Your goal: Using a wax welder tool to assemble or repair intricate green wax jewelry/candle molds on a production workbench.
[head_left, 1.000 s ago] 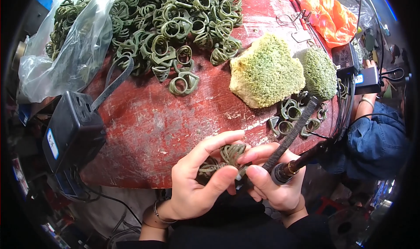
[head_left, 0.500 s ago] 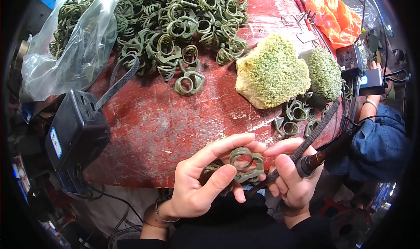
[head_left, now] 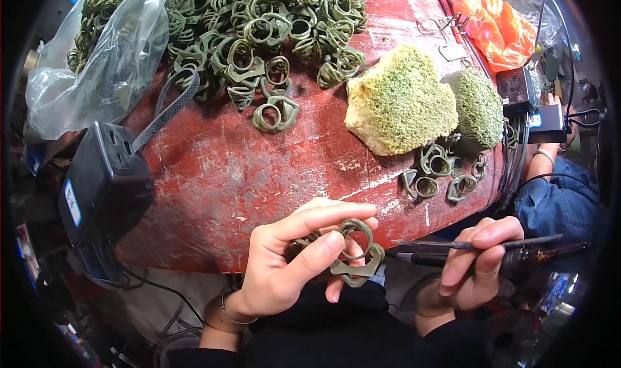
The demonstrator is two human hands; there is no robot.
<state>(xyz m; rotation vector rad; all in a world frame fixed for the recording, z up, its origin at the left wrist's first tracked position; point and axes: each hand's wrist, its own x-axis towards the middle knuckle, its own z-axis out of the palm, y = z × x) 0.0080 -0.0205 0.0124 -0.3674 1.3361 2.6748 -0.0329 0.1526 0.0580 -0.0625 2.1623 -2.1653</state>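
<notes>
My left hand (head_left: 291, 255) is closed on a dark green ring-shaped piece (head_left: 362, 268), its round loop held up between thumb and fingers. More green shows in the palm, partly hidden by the fingers. My right hand (head_left: 475, 264) stands apart to the right, past the table's front edge. Its fingers grip a thin dark file (head_left: 540, 240), along with a dark tool with a brown handle (head_left: 572, 251). Both tips point left toward the held piece without touching it. What the second tool is, I cannot tell.
Many green ring pieces (head_left: 259, 32) are heaped on the worn red table (head_left: 213, 193), beside a clear plastic bag (head_left: 123, 64). Two rough yellow-green blocks (head_left: 401, 103) lie right of centre, with several ring pieces (head_left: 433, 164) before them. A black box (head_left: 107, 180) stands left; another person's arm (head_left: 543, 158) shows right.
My right hand has moved right, away from the left hand, and the tools now lie nearly level, tips leftward. The green piece in my left hand has turned and sits slightly lower.
</notes>
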